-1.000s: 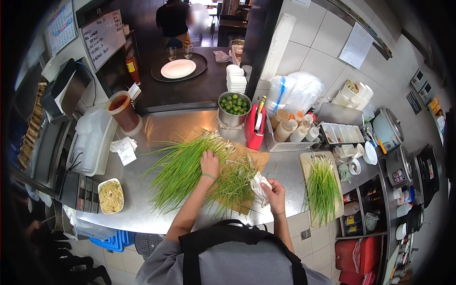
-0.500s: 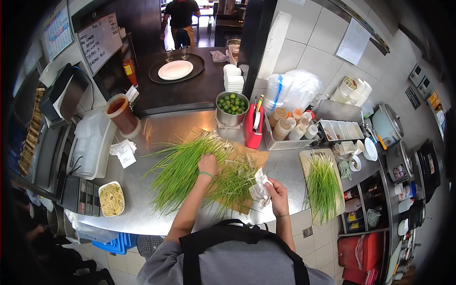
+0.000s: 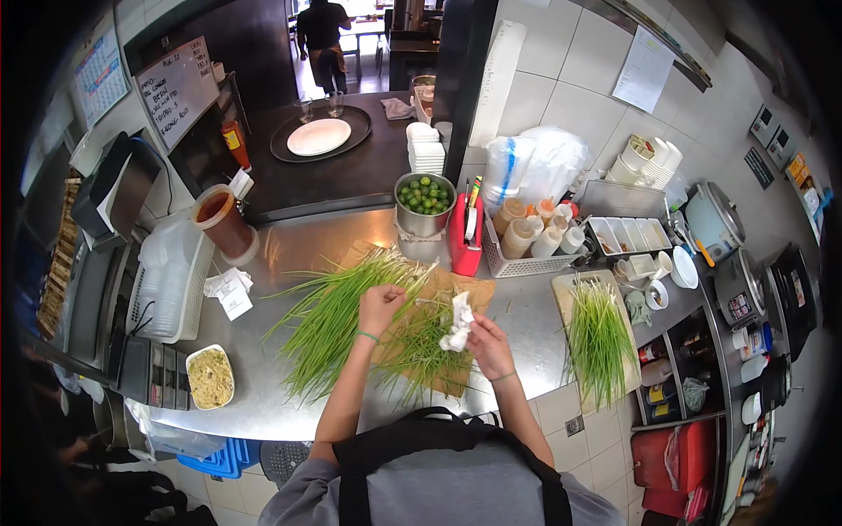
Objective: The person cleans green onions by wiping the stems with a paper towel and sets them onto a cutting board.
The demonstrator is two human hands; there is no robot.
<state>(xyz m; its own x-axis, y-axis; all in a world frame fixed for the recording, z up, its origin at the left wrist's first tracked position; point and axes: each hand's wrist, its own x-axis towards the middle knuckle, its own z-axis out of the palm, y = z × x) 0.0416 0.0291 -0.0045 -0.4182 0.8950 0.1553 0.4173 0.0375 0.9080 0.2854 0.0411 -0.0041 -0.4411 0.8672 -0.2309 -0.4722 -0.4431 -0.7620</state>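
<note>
A large heap of spring onions (image 3: 329, 329) lies on brown paper (image 3: 452, 379) on the steel counter, white ends toward the back. My left hand (image 3: 381, 309) is over the heap with its fingers curled together; whatever may be in them is hidden. In my right hand (image 3: 491, 344) is a crumpled white tissue (image 3: 458, 323), pinched between thumb and fingers. Beneath the tissue, a smaller, looser pile of greens (image 3: 421, 344) covers part of the paper. To the right, another bunch of spring onions (image 3: 599, 337) rests on a cutting board (image 3: 626, 373).
Behind the paper stand a pot of green limes (image 3: 424, 219), a red holder (image 3: 465, 241) and a basket of squeeze bottles (image 3: 531, 263). At left are a tub of red sauce (image 3: 225, 230), receipts (image 3: 232, 296) and a bowl of chopped food (image 3: 210, 377). A person (image 3: 324, 44) is beyond the pass.
My left hand has risen slightly from the heap, its fingers now curled above it. My right hand has moved left and up with the tissue, closer to my left hand.
</note>
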